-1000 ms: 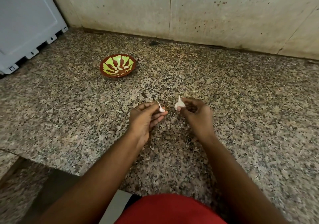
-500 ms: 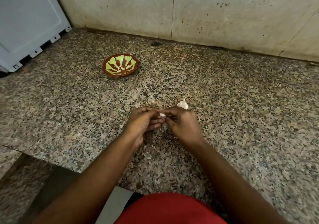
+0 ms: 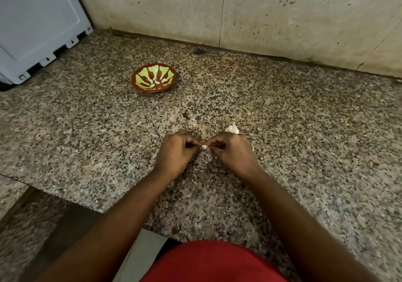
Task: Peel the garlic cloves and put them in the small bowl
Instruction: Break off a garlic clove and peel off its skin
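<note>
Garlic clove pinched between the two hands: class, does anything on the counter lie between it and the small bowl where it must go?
Nothing visible does. The garlic clove is pinched between the left hand and right hand. The small bowl sits farther back and to the left, with only bare counter between. The garlic bulb lies off to the right.

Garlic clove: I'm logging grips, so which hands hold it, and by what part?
Both hands hold the garlic clove: the left hand and right hand pinch it at opposite ends with their fingertips. Its exact contact spots are hidden.
</note>
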